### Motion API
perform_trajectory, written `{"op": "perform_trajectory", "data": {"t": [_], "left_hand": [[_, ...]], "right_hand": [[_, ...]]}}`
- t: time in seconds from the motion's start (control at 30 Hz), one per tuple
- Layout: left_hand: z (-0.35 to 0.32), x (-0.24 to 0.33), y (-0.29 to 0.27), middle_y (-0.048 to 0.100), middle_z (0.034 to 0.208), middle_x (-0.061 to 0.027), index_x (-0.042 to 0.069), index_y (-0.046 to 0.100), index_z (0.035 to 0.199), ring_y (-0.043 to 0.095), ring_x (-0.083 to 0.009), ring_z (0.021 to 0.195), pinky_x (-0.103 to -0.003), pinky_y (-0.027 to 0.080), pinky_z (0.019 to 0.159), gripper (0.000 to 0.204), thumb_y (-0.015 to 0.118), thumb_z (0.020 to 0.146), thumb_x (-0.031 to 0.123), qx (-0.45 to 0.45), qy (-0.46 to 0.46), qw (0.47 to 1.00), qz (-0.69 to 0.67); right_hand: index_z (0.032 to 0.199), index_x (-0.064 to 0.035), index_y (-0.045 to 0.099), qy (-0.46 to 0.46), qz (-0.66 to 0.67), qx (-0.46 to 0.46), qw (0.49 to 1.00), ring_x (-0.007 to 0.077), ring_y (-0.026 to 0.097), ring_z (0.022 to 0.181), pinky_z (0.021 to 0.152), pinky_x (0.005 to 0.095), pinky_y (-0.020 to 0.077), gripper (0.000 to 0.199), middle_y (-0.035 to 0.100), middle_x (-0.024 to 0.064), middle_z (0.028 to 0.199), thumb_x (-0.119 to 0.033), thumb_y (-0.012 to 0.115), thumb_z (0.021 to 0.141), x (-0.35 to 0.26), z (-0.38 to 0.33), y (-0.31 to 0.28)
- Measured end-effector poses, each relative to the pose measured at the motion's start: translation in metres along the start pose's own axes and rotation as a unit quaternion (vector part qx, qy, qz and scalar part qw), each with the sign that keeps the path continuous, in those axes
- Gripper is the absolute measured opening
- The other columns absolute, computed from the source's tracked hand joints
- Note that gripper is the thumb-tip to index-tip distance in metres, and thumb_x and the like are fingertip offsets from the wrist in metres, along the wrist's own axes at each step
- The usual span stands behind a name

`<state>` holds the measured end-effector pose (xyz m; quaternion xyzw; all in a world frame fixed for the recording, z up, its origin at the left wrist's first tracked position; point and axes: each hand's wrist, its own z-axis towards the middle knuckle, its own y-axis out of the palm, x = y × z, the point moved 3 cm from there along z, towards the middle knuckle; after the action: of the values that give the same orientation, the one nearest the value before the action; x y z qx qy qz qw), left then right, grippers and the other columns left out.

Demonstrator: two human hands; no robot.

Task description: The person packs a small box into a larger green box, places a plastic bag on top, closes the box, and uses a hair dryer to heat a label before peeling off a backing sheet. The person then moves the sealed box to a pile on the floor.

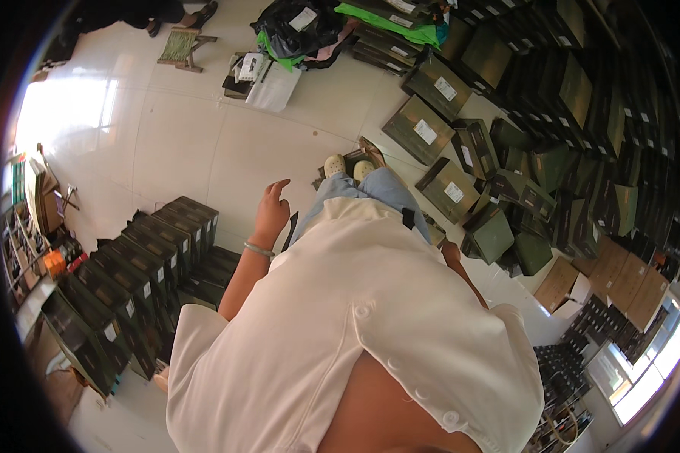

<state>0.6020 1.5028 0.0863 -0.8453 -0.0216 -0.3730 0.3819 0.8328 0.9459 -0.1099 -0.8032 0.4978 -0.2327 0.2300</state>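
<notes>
White glossy floor tiles [174, 143] are filling the middle of the room, and strong daylight is glaring off them toward the upper left. The person is looking straight down their own body: a cream button-front shirt [355, 332] is covering most of the lower picture, with pale blue trousers [370, 189] and light-coloured shoes [347, 164] showing beyond it.

The left hand [270, 211] is hanging in the air above the floor, holding nothing, with the fingers loosely curled and the forefinger lifted a little apart from the rest. A thin bracelet [258, 248] is sitting on that wrist. The right hand is hiding behind the shirt; only a strip of the right forearm [461, 268] is showing, so whether it is spread or closed cannot be told.

Nearest the left hand, a stacked row of dark green boxes [140, 264] with small white labels is standing on the floor just beside the person's left side, running toward the lower left. On the other side, a much larger heap of similar dark green boxes [506, 151] is lying tumbled and leaning across the upper right, some flat, some tilted. Plain brown cartons [619, 279] are sitting further right, near a bright window [650, 362].

At the top, a black bag [298, 30] and bright green fabric [389, 21] are lying on the floor, with a small wooden stool [180, 47] well apart to their left. Cluttered shelves [30, 241] are lining the left edge.
</notes>
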Motion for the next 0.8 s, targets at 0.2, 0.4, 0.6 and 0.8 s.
{"op": "perform_trajectory", "data": {"t": [0.2, 0.4, 0.6, 0.8], "left_hand": [[0.013, 0.003, 0.001, 0.053, 0.124, -0.0165, 0.014, 0.054, 0.124, 0.056, -0.0352, 0.107, -0.043, 0.048, 0.088, 0.052, 0.043, 0.076, -0.004, -0.066, -0.017, 0.997, 0.035], [0.024, -0.002, -0.014, 0.053, 0.121, -0.0194, 0.011, 0.053, 0.125, 0.058, -0.0346, 0.102, -0.042, 0.048, 0.089, 0.052, 0.041, 0.077, -0.004, -0.048, -0.016, 0.999, -0.003], [0.051, -0.022, -0.047, 0.053, 0.122, -0.019, 0.011, 0.053, 0.127, 0.06, -0.0316, 0.104, -0.041, 0.05, 0.086, 0.051, 0.041, 0.079, -0.003, -0.1, -0.021, 0.995, 0.017], [0.111, -0.045, -0.078, 0.054, 0.122, -0.0184, 0.014, 0.053, 0.127, 0.061, -0.0318, 0.102, -0.042, 0.05, 0.085, 0.052, 0.043, 0.078, -0.003, -0.179, 0.092, 0.969, 0.143]], "right_hand": [[0.1, -0.006, 0.066, 0.002, -0.053, -0.028, 0.998, 0.0321, 0.066, 0.095, 0.076, 0.0438, 0.0552, 0.028, 0.066, 0.0187, 0.1, -0.02, 0.043, 0.093, -0.016, -0.002, -0.01], [0.112, -0.0055, 0.062, -0.072, 0.001, 0.039, 0.997, 0.0362, 0.059, 0.108, 0.088, 0.0454, 0.05, 0.033, 0.062, 0.0204, 0.114, -0.026, 0.044, 0.094, -0.062, 0.052, -0.062], [0.116, -0.004, 0.06, 0.105, 0.417, 0.128, 0.894, 0.0435, 0.055, 0.108, 0.092, 0.0492, 0.044, 0.046, 0.059, 0.0247, 0.117, -0.04, 0.043, 0.094, -0.132, 0.011, -0.103], [0.104, -0.0028, 0.064, 0.189, 0.423, 0.174, 0.869, 0.0447, 0.058, 0.103, 0.085, 0.0488, 0.0492, 0.037, 0.064, 0.0248, 0.106, -0.034, 0.047, 0.093, -0.19, -0.078, -0.015]]}}
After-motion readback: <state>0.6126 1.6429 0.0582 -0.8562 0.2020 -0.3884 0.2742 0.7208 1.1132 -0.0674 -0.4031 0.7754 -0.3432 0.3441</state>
